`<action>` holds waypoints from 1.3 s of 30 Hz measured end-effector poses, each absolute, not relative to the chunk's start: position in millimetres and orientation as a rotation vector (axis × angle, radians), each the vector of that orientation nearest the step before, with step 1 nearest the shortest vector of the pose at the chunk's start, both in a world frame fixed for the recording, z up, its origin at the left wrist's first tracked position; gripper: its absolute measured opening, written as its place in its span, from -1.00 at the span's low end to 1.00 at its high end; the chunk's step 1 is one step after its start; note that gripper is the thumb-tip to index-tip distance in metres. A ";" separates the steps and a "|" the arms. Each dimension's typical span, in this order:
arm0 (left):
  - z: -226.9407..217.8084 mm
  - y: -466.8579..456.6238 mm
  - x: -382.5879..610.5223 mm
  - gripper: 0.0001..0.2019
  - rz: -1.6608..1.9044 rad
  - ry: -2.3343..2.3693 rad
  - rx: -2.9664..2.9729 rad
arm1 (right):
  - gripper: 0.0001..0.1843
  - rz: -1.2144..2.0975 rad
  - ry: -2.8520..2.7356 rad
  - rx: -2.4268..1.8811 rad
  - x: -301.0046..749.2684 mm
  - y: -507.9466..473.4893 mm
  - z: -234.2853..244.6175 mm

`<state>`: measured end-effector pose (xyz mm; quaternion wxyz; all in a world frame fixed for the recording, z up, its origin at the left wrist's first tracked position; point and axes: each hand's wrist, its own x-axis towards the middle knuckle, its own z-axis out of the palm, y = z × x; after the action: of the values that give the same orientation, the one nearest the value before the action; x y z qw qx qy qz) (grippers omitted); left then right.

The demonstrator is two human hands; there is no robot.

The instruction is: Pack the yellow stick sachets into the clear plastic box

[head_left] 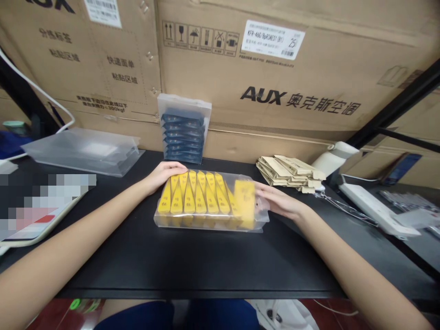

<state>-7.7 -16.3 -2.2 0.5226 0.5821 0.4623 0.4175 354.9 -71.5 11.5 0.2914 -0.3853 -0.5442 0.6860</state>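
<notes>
A clear plastic bag (209,222) lies on the black table in front of me. Inside it stands a row of yellow packets (189,192), tapered and set in alternating directions. My left hand (167,175) grips the bag's back left corner, fingers curled over the edge. At the bag's right end, my right hand (280,201) holds a blurred yellow packet (244,204) by its right side. That packet sits upright at the end of the row, and some of my right fingertips are hidden behind the plastic.
Behind the bag stands another clear bag of dark blue packets (182,135). Flat tan cartons (288,172) are stacked at right, near a white device (335,158) and a power strip (378,211). Empty clear bags (82,149) and a tablet (44,215) lie left. Large cardboard boxes (220,87) form the back.
</notes>
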 end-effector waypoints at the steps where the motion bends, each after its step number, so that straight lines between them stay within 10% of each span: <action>1: -2.0 -16.3 -7.5 -0.75 1.001 1.107 1.392 | -0.51 1.829 -1.458 -1.016 355.0 -71.7 11.5; 39: 0.1 -19.0 -6.3 -0.73 0.989 1.117 1.403 | -0.45 1.822 -1.608 -1.069 347.2 -75.3 9.8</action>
<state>-6.3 -19.0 0.1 0.5201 0.5850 0.4658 0.4126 347.2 -75.3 9.8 0.2411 -0.3909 -0.5877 0.6660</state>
